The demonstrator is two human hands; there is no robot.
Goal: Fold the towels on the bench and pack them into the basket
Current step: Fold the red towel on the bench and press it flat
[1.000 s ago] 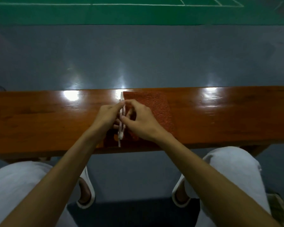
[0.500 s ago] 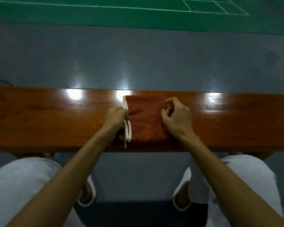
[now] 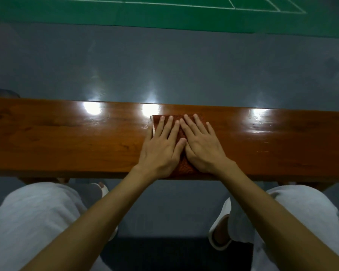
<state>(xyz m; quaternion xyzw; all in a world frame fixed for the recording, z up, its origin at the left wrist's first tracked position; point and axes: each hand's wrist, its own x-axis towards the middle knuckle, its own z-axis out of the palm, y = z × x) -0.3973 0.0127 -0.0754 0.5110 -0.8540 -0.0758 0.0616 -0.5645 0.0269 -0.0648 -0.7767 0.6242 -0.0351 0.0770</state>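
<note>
A folded rust-red towel [image 3: 184, 165] with a white hem lies across the middle of the glossy wooden bench [image 3: 67, 137]. Both of my hands lie flat on top of it, side by side, fingers straight and pointing away from me. My left hand [image 3: 161, 146] covers the towel's left half, and the white hem peeks out beside its little finger. My right hand [image 3: 203, 144] covers the right half. Most of the towel is hidden under my palms. No basket is in view.
The bench runs the full width of the view, with bare shiny wood on both sides of the towel. Beyond it lies grey floor [image 3: 164, 65], then a green court [image 3: 125, 12] with white lines. My knees in light trousers and white slippers are below the bench's near edge.
My hands let go of the towel's edges and flattened onto its top. The left moved right off the white hem, the right moved left, so they now meet in the middle.
</note>
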